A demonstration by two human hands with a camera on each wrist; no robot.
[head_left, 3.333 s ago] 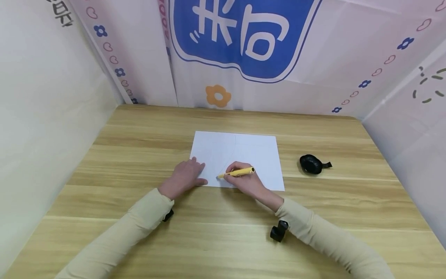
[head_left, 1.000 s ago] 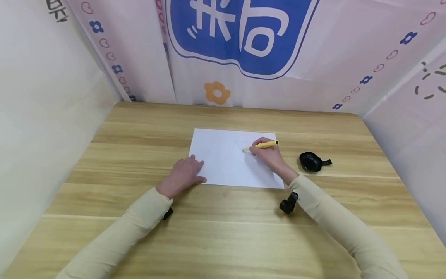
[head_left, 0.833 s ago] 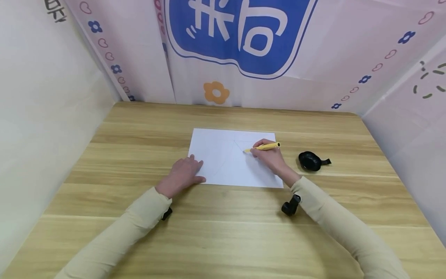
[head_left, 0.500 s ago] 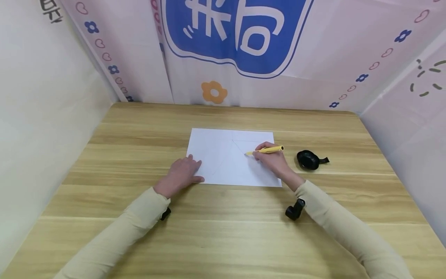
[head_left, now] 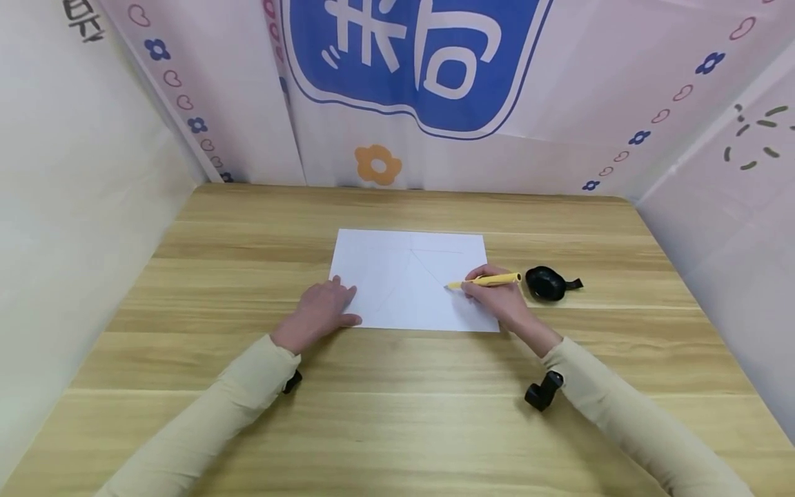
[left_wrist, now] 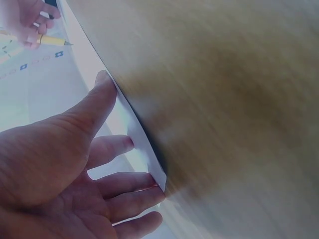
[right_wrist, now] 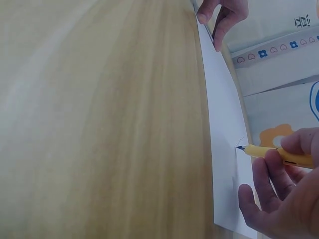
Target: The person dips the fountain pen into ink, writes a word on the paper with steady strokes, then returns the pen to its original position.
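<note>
A white sheet of paper (head_left: 385, 276) lies on the table, with thin straight lines on it. My left hand (head_left: 319, 310) rests on its left edge, fingers and thumb spread; in the left wrist view, the left hand (left_wrist: 75, 164) has its thumb and fingertips along the paper's edge. With my right hand (head_left: 497, 301) I pinch a yellow fountain pen (head_left: 493, 279) near its front. The pen tip meets the paper right of centre, at the lower end of a slanting line. In the right wrist view, the pen's (right_wrist: 271, 153) dark nib touches the sheet (right_wrist: 224, 114).
A small black round object with a short tail (head_left: 546, 284) lies on the wooden table (head_left: 385, 428), just right of my right hand. White printed sheets (head_left: 248, 103) wall the back and sides. A black device (head_left: 544, 391) hangs at my right wrist.
From the paper's lower middle, my right hand has moved with the fountain pen to its upper right, then down and rightward. The slanting line has grown longer. My left hand stays on the left edge.
</note>
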